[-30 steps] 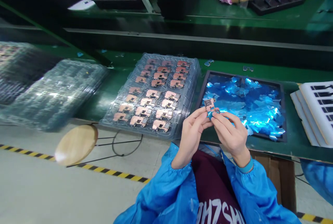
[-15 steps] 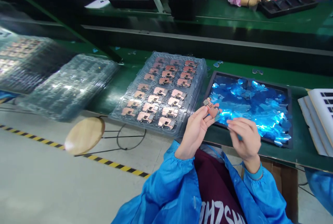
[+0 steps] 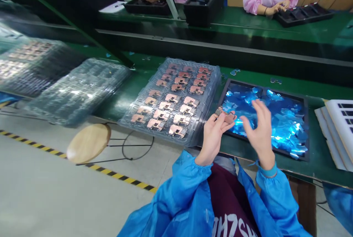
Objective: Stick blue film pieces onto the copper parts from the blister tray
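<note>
The right hand (image 3: 260,134) has just come away from the copper-coloured metal plate (image 3: 226,116). Its fingers (image 3: 257,110) now stand spread and slightly curled, touching nothing, in the air over the black tray (image 3: 307,130) of crumpled blue film scraps (image 3: 286,130). The left hand (image 3: 213,139) alone has the plate, pinching it between thumb and fingertips, so the plate sits right at the tips of those fingers, above the tray's near-left corner. No blue film shows on the plate's visible face, though its underside is hidden. To the left of the left hand's fingers lies a stack of clear blister trays (image 3: 216,82) holding rows of matching copper-coloured plates. Beyond the right hand's fingers, two small metal pieces (image 3: 235,72) lie loose on the green worktop (image 3: 317,163), and further right of those fingers sits a pile of white foam trays (image 3: 338,130)
</note>
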Demonstrator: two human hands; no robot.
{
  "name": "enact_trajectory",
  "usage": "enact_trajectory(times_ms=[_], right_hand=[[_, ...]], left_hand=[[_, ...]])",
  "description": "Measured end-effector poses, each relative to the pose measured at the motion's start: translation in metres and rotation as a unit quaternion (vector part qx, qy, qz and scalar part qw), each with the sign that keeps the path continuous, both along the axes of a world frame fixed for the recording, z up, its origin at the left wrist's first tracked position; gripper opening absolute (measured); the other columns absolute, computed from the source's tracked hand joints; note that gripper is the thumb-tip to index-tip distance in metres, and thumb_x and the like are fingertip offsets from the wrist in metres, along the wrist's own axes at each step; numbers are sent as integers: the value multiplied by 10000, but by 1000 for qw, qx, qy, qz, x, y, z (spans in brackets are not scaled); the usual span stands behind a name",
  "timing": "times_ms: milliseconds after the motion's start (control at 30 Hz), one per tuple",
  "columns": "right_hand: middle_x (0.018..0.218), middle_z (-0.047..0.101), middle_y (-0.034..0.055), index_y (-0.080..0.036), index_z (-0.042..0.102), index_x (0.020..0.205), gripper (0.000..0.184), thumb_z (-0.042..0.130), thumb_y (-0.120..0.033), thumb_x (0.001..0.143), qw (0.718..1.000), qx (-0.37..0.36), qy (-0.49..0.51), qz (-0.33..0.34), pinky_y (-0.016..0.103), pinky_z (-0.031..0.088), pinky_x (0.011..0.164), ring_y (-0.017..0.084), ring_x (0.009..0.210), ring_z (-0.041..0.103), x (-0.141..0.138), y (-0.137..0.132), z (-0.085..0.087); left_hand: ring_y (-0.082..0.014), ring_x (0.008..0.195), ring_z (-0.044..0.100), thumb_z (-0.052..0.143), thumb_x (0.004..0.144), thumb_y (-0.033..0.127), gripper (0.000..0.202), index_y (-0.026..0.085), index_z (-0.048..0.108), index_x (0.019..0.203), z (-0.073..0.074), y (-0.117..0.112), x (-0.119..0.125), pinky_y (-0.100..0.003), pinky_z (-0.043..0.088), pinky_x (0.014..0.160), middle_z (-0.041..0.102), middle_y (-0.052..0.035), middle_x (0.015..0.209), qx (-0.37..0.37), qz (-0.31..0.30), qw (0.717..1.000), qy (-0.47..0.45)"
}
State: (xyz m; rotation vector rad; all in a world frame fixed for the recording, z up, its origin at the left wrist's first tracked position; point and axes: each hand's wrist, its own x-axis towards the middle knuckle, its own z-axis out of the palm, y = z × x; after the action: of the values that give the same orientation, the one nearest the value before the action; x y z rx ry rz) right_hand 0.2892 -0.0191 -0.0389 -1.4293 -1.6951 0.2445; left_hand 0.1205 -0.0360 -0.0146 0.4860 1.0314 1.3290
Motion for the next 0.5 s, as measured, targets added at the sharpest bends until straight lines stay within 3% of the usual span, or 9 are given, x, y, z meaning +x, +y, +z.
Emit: enact_trajectory(times_ms=[100, 200, 300, 400, 500], right_hand=[[1311, 782, 118, -227, 716, 1328, 386, 715, -448, 1011, 985, -78, 110, 112, 458, 621, 1050, 277, 1200, 749, -32, -10, 9], [1151, 835, 75, -234, 782, 1180, 235, 690, -396, 1037, 961, -124, 203, 139, 360, 671, 885, 234, 1009, 807, -42, -15, 14], [1131, 849, 65, -251, 804, 1146, 222, 634, -375, 1076, 953, -120, 242, 140, 347, 683, 859, 232, 991, 826, -35, -17, 14], [1190, 843, 73, -267, 786, 1209, 249, 598, -383, 1096, 949, -117, 271, 109, 352, 698, 809, 236, 969, 837, -22, -19, 14], [1209, 839, 84, -271, 775, 1248, 263, 618, -404, 1084, 951, -110, 279, 70, 360, 705, 762, 248, 952, 839, -10, -22, 11]], left_hand=[[-270, 1010, 828, 892, 866, 512, 429, 162, 658, 949, -1, -6, 5, -398, 661, 954, 833, -127, 1031, 16, 6, 1000, 20], [-253, 903, 832, 885, 868, 527, 425, 172, 694, 1002, 7, -14, -3, -397, 684, 908, 830, -85, 947, 30, -7, 997, 65], [-260, 875, 828, 858, 888, 513, 353, 188, 750, 971, 28, -7, -29, -389, 699, 859, 827, -72, 898, 54, -63, 985, 153], [-276, 901, 814, 800, 919, 472, 270, 202, 804, 918, 52, 37, -77, -372, 691, 794, 833, -98, 987, 113, -114, 944, 287], [-262, 874, 774, 766, 905, 358, 223, 203, 834, 1050, 65, 117, -131, -390, 647, 853, 828, -103, 1079, 173, -70, 870, 456]])
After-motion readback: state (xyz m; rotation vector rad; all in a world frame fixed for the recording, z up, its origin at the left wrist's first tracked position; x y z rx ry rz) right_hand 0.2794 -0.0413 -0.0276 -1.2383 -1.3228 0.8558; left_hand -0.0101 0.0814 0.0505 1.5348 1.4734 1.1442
